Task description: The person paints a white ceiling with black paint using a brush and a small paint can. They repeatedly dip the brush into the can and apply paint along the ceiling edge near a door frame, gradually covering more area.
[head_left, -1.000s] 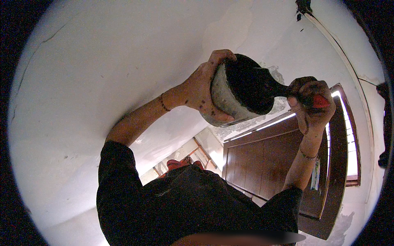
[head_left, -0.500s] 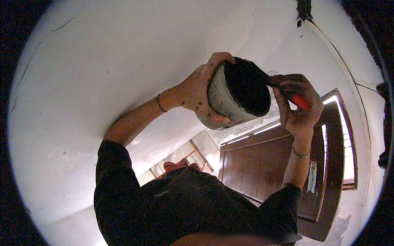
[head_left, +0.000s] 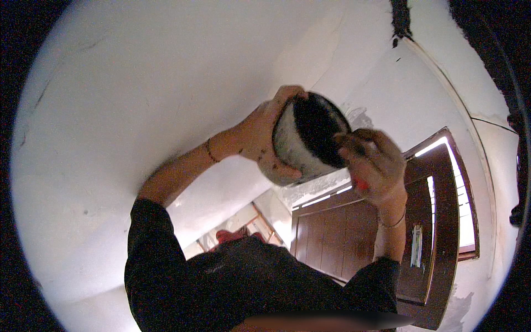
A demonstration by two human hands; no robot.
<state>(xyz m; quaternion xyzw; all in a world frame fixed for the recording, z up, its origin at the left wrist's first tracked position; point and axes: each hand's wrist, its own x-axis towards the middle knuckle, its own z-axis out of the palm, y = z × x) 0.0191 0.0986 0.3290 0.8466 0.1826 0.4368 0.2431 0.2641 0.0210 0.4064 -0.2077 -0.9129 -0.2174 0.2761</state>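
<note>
A round, dirty grey container (head_left: 293, 144) with a black inside is tilted toward the camera, gripped by my left hand (head_left: 265, 130) around its side, thumb and fingers at opposite parts. My right hand (head_left: 376, 160), blurred, is closed on a red-handled tool (head_left: 362, 184) at the container's right rim. The tool's working end is hidden or lost in the dark opening; I cannot make out what is on it. My left hand has dark spots on it.
A pale, cracked and stained wall surface (head_left: 110, 99) fills the left and top. To the right are a brown wooden door (head_left: 343, 238), a bright window opening (head_left: 464, 210) and a strip of conduit (head_left: 442, 72). Dark fuzzy patches (head_left: 401, 19) sit at the top right.
Both hands and the container have moved a little down and left. My right hand with the red-handled tool has dropped and turned inward at the container's rim.
</note>
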